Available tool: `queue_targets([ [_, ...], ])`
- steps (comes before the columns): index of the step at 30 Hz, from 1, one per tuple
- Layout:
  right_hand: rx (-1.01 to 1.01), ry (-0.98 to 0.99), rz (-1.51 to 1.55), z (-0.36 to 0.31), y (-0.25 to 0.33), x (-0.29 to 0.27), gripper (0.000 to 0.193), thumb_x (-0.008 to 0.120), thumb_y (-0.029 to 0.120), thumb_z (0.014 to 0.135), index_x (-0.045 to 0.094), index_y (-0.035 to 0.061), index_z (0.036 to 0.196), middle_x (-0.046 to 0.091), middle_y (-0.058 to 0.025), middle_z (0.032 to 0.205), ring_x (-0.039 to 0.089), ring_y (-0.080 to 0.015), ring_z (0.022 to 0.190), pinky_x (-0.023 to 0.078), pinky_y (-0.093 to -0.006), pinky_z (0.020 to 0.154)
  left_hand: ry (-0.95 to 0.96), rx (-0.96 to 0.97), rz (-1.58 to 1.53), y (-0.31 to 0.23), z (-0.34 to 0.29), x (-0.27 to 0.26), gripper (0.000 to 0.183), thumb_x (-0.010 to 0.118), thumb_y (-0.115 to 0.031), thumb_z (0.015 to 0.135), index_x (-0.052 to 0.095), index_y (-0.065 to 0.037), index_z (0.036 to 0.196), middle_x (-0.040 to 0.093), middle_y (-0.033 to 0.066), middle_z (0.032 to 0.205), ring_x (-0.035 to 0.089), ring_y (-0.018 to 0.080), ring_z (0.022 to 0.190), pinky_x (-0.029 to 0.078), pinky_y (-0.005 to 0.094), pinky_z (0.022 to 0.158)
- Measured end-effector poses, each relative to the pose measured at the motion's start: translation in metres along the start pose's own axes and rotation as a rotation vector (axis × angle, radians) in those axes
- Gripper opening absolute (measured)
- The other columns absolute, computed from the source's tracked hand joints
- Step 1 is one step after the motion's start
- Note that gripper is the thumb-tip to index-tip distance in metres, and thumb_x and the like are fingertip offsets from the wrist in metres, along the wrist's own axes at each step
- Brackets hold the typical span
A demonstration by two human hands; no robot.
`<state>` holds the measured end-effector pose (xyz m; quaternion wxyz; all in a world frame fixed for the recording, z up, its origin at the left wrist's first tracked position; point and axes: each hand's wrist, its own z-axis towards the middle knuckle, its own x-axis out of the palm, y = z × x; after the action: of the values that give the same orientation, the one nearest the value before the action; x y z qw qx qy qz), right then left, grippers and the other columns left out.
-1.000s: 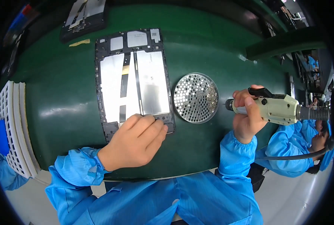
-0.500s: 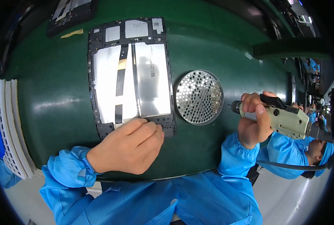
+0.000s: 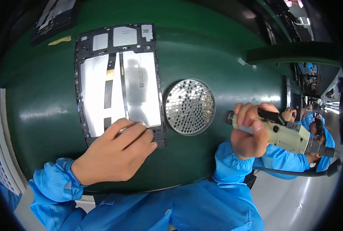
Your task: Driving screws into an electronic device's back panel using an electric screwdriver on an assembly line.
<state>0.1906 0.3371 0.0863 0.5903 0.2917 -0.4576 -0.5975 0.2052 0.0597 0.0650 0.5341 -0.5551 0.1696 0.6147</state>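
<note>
An opened tablet (image 3: 140, 92) lies on the green table with silver battery panels, a black frame and dark flat cables showing. Over its near end rests my left hand (image 3: 111, 158), fingers curled together; whatever is pinched under the fingertips is mostly hidden. My right hand (image 3: 252, 131) is wrapped round a pale green electric screwdriver (image 3: 287, 136), held above the table with its tip pointing left, apart from the tablet. Between the two hands stands a round perforated screw tray (image 3: 192, 134), with many small screws (image 3: 207, 104) heaped on its right side.
At the far left sits another dark device (image 3: 56, 19), with a yellowish strip (image 3: 59, 41) near it. White slotted trays (image 3: 4, 134) stand along the left edge. A dark green bar (image 3: 291, 53) crosses the far right. Beyond the screwdriver, a co-worker in blue (image 3: 283, 159) sits.
The whole scene has shifted left and slightly down in the picture. My left hand's fingers have moved a little, reaching slightly farther over the battery's near edge. My right hand still grips the screwdriver.
</note>
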Motion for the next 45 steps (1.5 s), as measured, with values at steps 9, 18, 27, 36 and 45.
queue_targets([
  [9, 0.014, 0.153, 0.044, 0.000, -0.006, 0.022, 0.037, 0.060, 0.007, 0.079, 0.045, 0.0031, 0.112, 0.050, -0.0078, 0.065, 0.050, -0.0200, 0.060, 0.044, -0.0409, 0.065, 0.008, -0.119, 0.033, 0.000, 0.006, 0.005, 0.029, 0.067, -0.009, 0.072, 0.067, -0.006, 0.101, 0.056, 0.0203, 0.117, 0.053, 0.0363, 0.113, 0.041, 0.0486, 0.097],
  [18, 0.055, 0.114, 0.011, 0.015, -0.012, 0.026, 0.037, 0.060, 0.008, 0.080, 0.044, 0.0040, 0.114, 0.049, -0.0082, 0.065, 0.049, -0.0197, 0.059, 0.043, -0.0407, 0.063, 0.031, -0.244, 0.024, 0.004, 0.011, -0.002, 0.025, 0.068, -0.014, 0.074, 0.069, -0.017, 0.099, 0.057, 0.0162, 0.119, 0.048, 0.0369, 0.120, 0.033, 0.0577, 0.103],
  [27, 0.065, 0.148, -0.009, 0.011, -0.011, 0.015, 0.039, 0.060, 0.010, 0.080, 0.043, 0.0046, 0.115, 0.049, -0.0072, 0.068, 0.048, -0.0191, 0.058, 0.042, -0.0404, 0.063, 0.049, -0.258, 0.031, -0.004, 0.014, 0.002, 0.022, 0.069, -0.016, 0.077, 0.069, -0.019, 0.100, 0.058, 0.0148, 0.119, 0.049, 0.0358, 0.119, 0.034, 0.0566, 0.103],
  [36, 0.053, 0.165, -0.015, 0.008, -0.012, 0.016, 0.038, 0.061, 0.009, 0.080, 0.044, 0.0052, 0.114, 0.050, -0.0073, 0.068, 0.049, -0.0193, 0.059, 0.043, -0.0406, 0.063, 0.045, -0.249, 0.029, -0.004, 0.015, 0.004, 0.023, 0.069, -0.016, 0.077, 0.069, -0.019, 0.101, 0.058, 0.0145, 0.118, 0.050, 0.0361, 0.118, 0.035, 0.0547, 0.103],
  [45, 0.032, 0.169, -0.028, 0.009, -0.013, 0.021, 0.036, 0.061, 0.011, 0.082, 0.045, 0.0052, 0.114, 0.050, -0.0075, 0.066, 0.049, -0.0194, 0.058, 0.043, -0.0400, 0.062, 0.029, -0.217, 0.015, -0.001, 0.011, 0.002, 0.024, 0.064, -0.014, 0.077, 0.068, -0.014, 0.101, 0.058, 0.0154, 0.119, 0.049, 0.0378, 0.120, 0.035, 0.0548, 0.103],
])
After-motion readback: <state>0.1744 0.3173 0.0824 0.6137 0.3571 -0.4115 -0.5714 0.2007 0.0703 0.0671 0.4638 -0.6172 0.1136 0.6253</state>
